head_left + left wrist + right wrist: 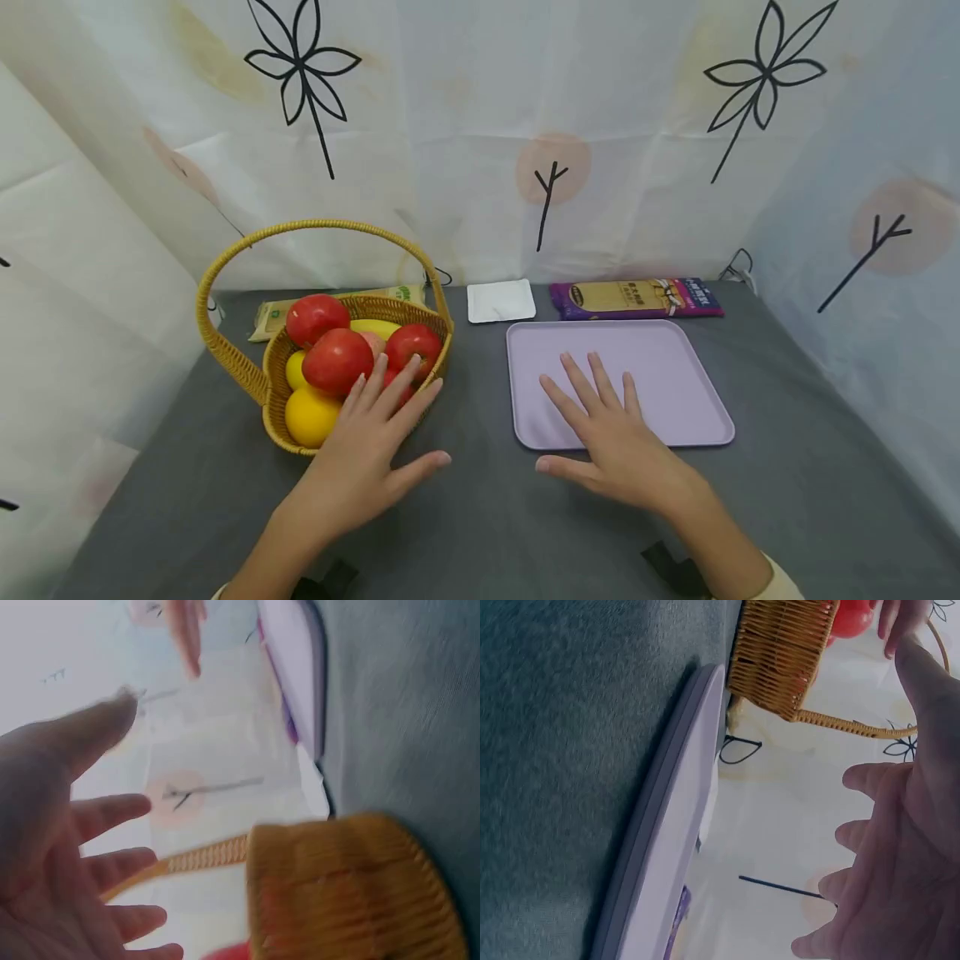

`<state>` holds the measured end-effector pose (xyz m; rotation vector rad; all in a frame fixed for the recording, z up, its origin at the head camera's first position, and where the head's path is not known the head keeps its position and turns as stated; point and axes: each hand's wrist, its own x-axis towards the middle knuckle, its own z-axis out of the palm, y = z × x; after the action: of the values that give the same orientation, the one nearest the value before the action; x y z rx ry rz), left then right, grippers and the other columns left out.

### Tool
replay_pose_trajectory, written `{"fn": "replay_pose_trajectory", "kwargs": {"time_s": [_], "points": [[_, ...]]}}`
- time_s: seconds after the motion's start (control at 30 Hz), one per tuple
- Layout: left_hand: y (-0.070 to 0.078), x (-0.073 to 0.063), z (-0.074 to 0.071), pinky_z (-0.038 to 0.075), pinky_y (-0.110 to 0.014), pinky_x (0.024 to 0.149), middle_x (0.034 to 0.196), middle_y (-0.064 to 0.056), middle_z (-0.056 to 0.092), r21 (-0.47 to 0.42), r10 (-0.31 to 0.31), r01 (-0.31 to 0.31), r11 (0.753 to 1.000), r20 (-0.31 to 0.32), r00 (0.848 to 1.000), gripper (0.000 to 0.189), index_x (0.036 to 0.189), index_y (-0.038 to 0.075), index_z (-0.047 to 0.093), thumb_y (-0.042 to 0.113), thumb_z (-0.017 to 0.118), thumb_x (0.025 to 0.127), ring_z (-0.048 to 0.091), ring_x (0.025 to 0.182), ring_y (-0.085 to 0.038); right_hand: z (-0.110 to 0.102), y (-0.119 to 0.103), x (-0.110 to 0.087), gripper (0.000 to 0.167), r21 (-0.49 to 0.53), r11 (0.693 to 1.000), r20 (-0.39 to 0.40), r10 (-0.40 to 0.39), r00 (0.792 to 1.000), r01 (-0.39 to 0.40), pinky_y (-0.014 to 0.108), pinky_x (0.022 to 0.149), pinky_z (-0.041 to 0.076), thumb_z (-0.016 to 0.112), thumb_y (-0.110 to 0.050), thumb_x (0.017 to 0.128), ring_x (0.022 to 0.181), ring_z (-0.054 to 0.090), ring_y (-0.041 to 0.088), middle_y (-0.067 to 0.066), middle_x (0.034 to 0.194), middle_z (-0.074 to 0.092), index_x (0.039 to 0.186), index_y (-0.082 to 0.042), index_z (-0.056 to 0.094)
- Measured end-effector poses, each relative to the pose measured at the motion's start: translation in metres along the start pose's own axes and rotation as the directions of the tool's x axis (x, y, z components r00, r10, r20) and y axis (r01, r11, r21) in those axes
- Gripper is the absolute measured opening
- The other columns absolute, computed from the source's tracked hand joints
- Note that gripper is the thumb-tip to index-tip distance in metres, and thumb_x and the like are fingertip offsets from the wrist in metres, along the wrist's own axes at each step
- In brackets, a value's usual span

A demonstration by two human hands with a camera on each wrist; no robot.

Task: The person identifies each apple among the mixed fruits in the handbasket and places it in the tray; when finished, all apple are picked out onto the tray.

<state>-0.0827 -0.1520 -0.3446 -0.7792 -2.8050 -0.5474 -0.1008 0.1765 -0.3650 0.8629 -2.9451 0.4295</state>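
Observation:
My left hand (367, 454) is spread with straight fingers over the front right of a yellow wicker basket (272, 412), holding nothing. Whether its fingertips touch the fruit I cannot tell. Heaped in the basket are several red apple-like fruits (337, 362), a yellow-orange round fruit (311, 418) and a banana-like yellow piece (375, 327). My right hand (618, 442), fingers also spread, hovers above the front of a pale lilac tray (675, 367). In the left wrist view the left palm (37, 862) is bare; so is the right palm (907, 877) in the right wrist view.
Behind the tray lies a purple-and-gold packet (637, 298), with a white square item (501, 301) to its left. Another yellowish packet (273, 319) sits partly hidden behind the basket. The basket's tall handle (322, 224) arches upward. Printed curtains (450, 167) enclose the grey table (480, 517).

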Motion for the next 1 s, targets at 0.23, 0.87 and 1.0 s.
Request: {"fn": "replay_pose_trajectory", "kwargs": {"time_s": [0.23,0.87,1.0], "points": [[-0.013,-0.001,-0.028,0.039,-0.067,0.104,0.143,-0.015,0.054,-0.047,0.026,-0.046,0.998,-0.37,0.929,0.054,0.132,0.009,0.065,0.018,0.083,0.082,0.042,0.136,-0.039,-0.003,-0.004,0.006,0.092,0.023,0.999,-0.003,-0.03,1.0,0.03,0.074,0.111,-0.002,0.056,-0.07,0.09,0.151,-0.009,0.037,0.006,0.168,0.001,0.162,-0.023,0.023],[-0.078,-0.009,-0.051,0.04,-0.043,0.111,0.127,-0.02,0.064,-0.113,-0.147,0.094,0.989,-0.755,0.639,0.034,0.118,-0.004,0.069,0.01,0.067,0.087,0.055,0.12,-0.043,0.003,-0.021,0.047,0.083,0.012,0.986,-0.123,-0.162,0.979,0.165,0.059,0.118,0.02,0.068,-0.055,0.091,0.15,0.014,0.035,0.011,0.166,0.016,0.156,-0.013,0.037],[-0.091,-0.011,-0.051,0.042,-0.017,0.098,0.114,-0.022,0.068,-0.129,-0.163,0.1,0.987,-0.81,0.563,0.032,0.114,-0.006,0.07,0.01,0.068,0.086,0.06,0.1,-0.036,0.004,-0.026,0.057,0.081,0.022,0.982,-0.139,-0.182,0.973,0.187,0.057,0.118,0.021,0.068,-0.054,0.092,0.15,0.017,0.034,0.012,0.165,0.019,0.156,-0.013,0.038]]}}
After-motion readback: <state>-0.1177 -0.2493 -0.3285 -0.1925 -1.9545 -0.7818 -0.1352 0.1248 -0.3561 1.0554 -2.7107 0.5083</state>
